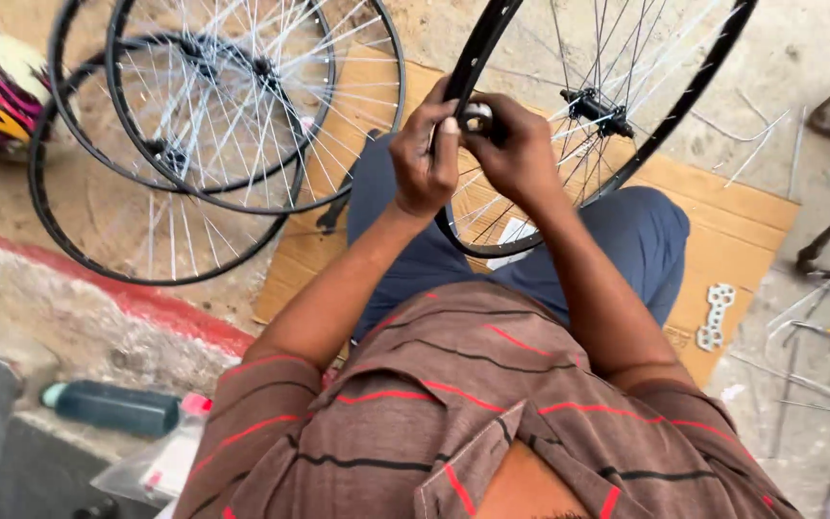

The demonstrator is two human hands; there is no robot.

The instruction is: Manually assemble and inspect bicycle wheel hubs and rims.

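Left hand (425,154): curled tight, fingers pinched on the black rim of the wheel, thumb pressed toward the other hand.
Right hand (516,149): closed likewise, fingertips meeting the left's over a small pale part at the rim; what exactly sits between them, cannot tell.
Wheel in hand (617,144): spoked, black-rimmed, upright between the knees, lower arc resting at the lap, hub (596,108) just right of the hands.
Cardboard sheet (732,226): flat under the legs; white multi-hole spoke wrench (716,315) near its right edge.
Stacked wheels (213,106): three spoked rims overlapping, off the cardboard's left edge.
Dark bottle (112,407): lying on its side, lower left, beside a clear plastic bag (151,466).
Loose spokes (809,317): scattered on the ground, right.
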